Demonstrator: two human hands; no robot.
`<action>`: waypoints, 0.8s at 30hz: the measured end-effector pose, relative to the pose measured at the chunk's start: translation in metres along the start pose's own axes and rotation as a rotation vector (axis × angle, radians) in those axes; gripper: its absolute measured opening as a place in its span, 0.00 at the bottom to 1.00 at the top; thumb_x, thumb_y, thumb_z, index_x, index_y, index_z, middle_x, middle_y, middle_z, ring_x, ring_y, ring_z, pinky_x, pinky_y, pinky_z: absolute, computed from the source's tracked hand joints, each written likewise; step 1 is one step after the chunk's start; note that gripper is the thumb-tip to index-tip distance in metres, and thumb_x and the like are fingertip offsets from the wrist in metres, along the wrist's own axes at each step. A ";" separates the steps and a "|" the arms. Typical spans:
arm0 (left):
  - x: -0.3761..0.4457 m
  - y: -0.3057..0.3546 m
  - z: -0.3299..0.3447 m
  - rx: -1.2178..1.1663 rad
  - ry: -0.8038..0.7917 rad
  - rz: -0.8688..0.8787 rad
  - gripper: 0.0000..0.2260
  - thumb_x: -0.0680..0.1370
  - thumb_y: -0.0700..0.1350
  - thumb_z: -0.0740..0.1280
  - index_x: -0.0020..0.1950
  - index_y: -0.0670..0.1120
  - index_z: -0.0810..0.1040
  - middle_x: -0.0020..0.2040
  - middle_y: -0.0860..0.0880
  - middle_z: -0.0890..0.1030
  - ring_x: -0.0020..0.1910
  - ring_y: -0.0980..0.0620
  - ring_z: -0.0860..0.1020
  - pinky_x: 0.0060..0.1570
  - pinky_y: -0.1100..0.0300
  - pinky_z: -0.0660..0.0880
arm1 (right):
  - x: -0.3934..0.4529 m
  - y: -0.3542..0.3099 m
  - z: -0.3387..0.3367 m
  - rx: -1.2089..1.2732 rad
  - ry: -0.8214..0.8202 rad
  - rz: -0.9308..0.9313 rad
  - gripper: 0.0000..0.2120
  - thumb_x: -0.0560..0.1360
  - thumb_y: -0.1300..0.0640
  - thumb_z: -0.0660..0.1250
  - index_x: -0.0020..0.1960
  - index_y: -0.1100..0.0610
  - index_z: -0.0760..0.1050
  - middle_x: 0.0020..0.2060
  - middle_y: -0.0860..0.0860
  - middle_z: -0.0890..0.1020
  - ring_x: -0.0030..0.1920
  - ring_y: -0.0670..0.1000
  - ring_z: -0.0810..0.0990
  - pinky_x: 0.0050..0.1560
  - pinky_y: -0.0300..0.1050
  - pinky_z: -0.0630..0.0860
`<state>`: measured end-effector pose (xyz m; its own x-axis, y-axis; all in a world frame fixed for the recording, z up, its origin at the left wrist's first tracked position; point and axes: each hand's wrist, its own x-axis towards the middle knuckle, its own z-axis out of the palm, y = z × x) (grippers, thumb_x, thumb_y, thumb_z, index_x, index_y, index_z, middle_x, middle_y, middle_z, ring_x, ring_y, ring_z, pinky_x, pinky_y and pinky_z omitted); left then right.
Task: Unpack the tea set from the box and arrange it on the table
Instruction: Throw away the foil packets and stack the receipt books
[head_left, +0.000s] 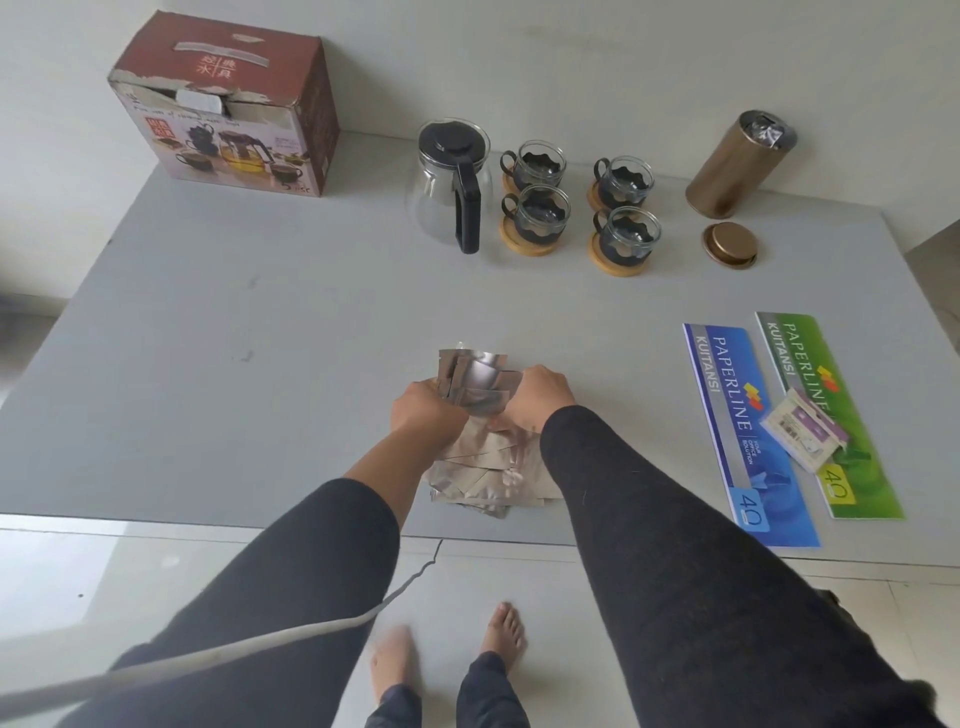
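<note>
My left hand (422, 410) and my right hand (537, 397) both grip a bunch of silver foil sachets (475, 382) above the table's near middle. More foil sachets (485, 473) lie in a loose pile under my wrists. At the back stand a glass teapot (451, 182) with a black lid and handle, and several glass cups (535, 213) in black holders on wooden coasters. The red tea set box (228, 109) stands at the far left, its top flap torn open.
A gold tin (737, 163) stands open at the back right, foil showing inside, its lid (730, 244) lying in front. Two receipt books, blue (743, 431) and green (826, 410), lie at the right with a small packet (802, 431) on them. The grey table (234, 338) ends just before my feet.
</note>
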<state>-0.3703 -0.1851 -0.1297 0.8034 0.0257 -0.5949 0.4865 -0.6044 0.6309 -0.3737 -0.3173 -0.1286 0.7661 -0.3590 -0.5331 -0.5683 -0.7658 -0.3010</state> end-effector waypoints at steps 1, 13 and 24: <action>0.000 -0.001 -0.001 -0.002 -0.003 0.011 0.05 0.73 0.38 0.64 0.44 0.47 0.76 0.40 0.47 0.78 0.38 0.46 0.76 0.30 0.63 0.72 | 0.000 0.001 0.001 0.010 -0.007 0.005 0.29 0.64 0.49 0.79 0.58 0.62 0.74 0.56 0.56 0.79 0.58 0.57 0.78 0.51 0.43 0.74; 0.000 -0.009 -0.013 -0.115 -0.025 0.120 0.10 0.74 0.39 0.69 0.54 0.47 0.80 0.45 0.48 0.80 0.48 0.46 0.78 0.46 0.60 0.72 | -0.018 0.008 -0.007 0.188 -0.033 -0.160 0.18 0.66 0.49 0.76 0.53 0.54 0.78 0.49 0.51 0.79 0.58 0.53 0.76 0.59 0.51 0.74; 0.009 -0.020 -0.030 -0.096 -0.005 0.096 0.13 0.74 0.40 0.71 0.57 0.47 0.79 0.48 0.48 0.81 0.50 0.47 0.79 0.48 0.60 0.72 | -0.021 0.002 0.015 0.437 -0.194 -0.124 0.24 0.67 0.57 0.76 0.60 0.56 0.73 0.54 0.52 0.80 0.55 0.54 0.78 0.58 0.46 0.74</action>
<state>-0.3623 -0.1484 -0.1330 0.8461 -0.0329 -0.5320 0.4384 -0.5250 0.7295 -0.3961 -0.3034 -0.1301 0.7897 -0.1417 -0.5969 -0.5808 -0.4862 -0.6529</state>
